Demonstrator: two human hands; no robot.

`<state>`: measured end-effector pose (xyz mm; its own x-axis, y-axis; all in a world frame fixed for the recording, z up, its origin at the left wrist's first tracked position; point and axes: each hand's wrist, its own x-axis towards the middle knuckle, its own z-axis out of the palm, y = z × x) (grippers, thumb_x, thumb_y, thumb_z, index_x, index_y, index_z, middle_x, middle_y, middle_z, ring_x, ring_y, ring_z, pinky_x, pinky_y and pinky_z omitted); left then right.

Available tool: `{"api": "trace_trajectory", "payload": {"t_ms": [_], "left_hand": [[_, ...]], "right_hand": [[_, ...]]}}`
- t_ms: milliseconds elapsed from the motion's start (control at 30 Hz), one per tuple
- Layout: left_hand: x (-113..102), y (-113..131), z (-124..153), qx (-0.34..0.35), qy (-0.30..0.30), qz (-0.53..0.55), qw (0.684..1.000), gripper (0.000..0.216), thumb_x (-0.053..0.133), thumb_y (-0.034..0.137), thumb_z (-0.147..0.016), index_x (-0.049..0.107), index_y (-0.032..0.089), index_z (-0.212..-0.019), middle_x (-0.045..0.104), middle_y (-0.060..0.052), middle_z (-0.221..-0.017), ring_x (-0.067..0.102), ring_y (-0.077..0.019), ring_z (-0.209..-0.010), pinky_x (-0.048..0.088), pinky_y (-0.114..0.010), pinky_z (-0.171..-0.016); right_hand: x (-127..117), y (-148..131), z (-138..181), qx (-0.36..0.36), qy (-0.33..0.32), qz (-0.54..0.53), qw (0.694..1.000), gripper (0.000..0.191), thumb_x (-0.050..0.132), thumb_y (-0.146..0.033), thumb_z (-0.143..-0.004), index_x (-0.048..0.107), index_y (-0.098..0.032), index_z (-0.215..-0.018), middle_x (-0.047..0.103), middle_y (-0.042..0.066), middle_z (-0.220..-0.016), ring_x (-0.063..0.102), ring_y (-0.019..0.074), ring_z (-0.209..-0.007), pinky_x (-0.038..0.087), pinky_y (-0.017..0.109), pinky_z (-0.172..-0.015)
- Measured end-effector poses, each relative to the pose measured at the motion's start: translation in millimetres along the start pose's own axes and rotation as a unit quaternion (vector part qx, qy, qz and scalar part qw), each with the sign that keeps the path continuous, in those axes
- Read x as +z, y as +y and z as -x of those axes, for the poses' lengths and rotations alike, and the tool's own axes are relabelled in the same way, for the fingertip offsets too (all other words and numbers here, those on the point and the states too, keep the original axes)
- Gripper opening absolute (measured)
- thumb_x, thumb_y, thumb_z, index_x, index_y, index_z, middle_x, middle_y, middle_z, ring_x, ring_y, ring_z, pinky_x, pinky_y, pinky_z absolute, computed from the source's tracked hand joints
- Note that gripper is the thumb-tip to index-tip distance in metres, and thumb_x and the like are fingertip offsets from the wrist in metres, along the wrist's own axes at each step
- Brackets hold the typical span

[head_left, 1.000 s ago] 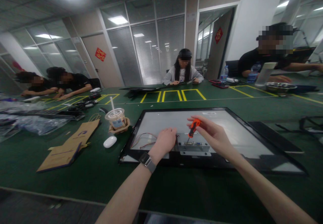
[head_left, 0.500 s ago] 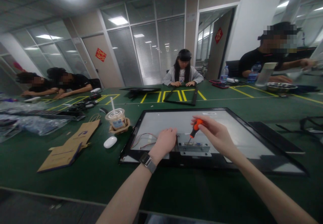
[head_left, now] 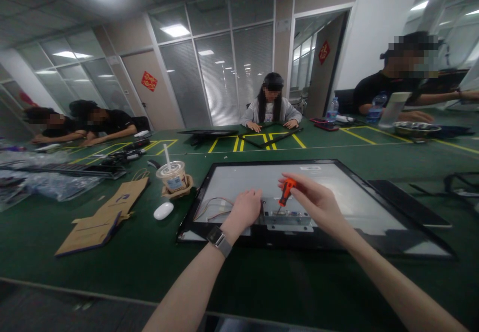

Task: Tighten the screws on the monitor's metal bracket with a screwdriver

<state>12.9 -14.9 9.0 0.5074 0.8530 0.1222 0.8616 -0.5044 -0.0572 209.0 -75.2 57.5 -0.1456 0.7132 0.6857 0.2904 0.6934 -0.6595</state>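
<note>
A flat display panel (head_left: 232, 177) with a black frame lies back side up before me. Near its front edge is a metal bracket (head_left: 290, 227) carrying a small circuit board and connectors. My right hand (head_left: 318, 199) grips an orange and black screwdriver (head_left: 288, 192), its shaft slanting down to the board inside the bracket. The tip's exact contact is too small to make out. My left hand (head_left: 247, 209) is at the bracket's left edge, fingers together and curled against it, fingertips partly hidden. Thin wires (head_left: 213, 207) run across the panel left of that hand.
Left of the panel are an iced drink cup (head_left: 172, 178) in a cardboard holder, a white mouse (head_left: 163, 211) and a brown paper bag (head_left: 108, 212). A dark flat slab (head_left: 407, 202) lies at the right. Across the table a person (head_left: 272, 105) handles a black frame (head_left: 267, 142).
My right hand has shifted slightly left, and the screwdriver now stands more upright. My left hand stays put. The person opposite has turned the black frame.
</note>
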Motion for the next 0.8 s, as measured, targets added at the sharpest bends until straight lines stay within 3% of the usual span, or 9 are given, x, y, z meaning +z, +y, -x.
{"api": "trace_trajectory", "payload": {"t_ms": [200,333,467,667,800], "left_hand": [[5,-2,0,0.005,0.014,-0.002,1.000,0.023,0.035,0.016,-0.098,0.055,0.016,-0.111,0.065,-0.010,-0.103,0.064,-0.0225,-0.093,0.050,-0.035,-0.082],[4,-2,0,0.005,0.006,-0.004,1.000,0.023,0.035,0.016,-0.098,0.055,0.016,-0.110,0.065,-0.010,-0.103,0.064,-0.0219,-0.093,0.050,-0.034,-0.082],[3,-2,0,0.007,0.007,-0.004,1.000,0.022,0.036,0.015,-0.097,0.055,0.016,-0.109,0.065,-0.010,-0.102,0.064,-0.0216,-0.093,0.050,-0.034,-0.082],[4,-2,0,0.004,0.010,-0.006,1.000,0.022,0.036,0.017,-0.098,0.054,0.015,-0.111,0.065,-0.010,-0.103,0.064,-0.0222,-0.094,0.050,-0.034,-0.083],[3,-1,0,0.004,0.014,-0.006,1.000,0.022,0.036,0.016,-0.098,0.054,0.016,-0.110,0.065,-0.010,-0.103,0.064,-0.0220,-0.094,0.050,-0.034,-0.082]], "right_hand": [[1,10,-3,-0.021,0.098,0.075,0.992,0.017,0.068,-0.031,-0.084,0.073,-0.024,-0.100,0.067,0.005,-0.084,0.066,0.0217,-0.078,0.058,0.038,-0.074],[0,3,-2,-0.010,0.053,0.015,0.998,0.026,0.050,-0.030,-0.095,0.069,-0.025,-0.113,0.071,0.007,-0.101,0.068,0.0226,-0.095,0.057,0.038,-0.082],[-2,1,-3,0.040,0.010,-0.043,0.998,0.028,0.054,-0.030,-0.094,0.067,-0.026,-0.118,0.074,0.006,-0.102,0.070,0.0230,-0.100,0.056,0.040,-0.089],[4,18,-2,0.042,0.133,0.002,0.990,0.019,0.066,-0.035,-0.085,0.073,-0.023,-0.099,0.067,0.006,-0.092,0.067,0.0215,-0.084,0.058,0.036,-0.075],[6,11,0,0.028,0.107,0.016,0.994,0.028,0.052,-0.035,-0.095,0.071,-0.026,-0.112,0.068,0.007,-0.100,0.067,0.0223,-0.093,0.055,0.039,-0.084]]}}
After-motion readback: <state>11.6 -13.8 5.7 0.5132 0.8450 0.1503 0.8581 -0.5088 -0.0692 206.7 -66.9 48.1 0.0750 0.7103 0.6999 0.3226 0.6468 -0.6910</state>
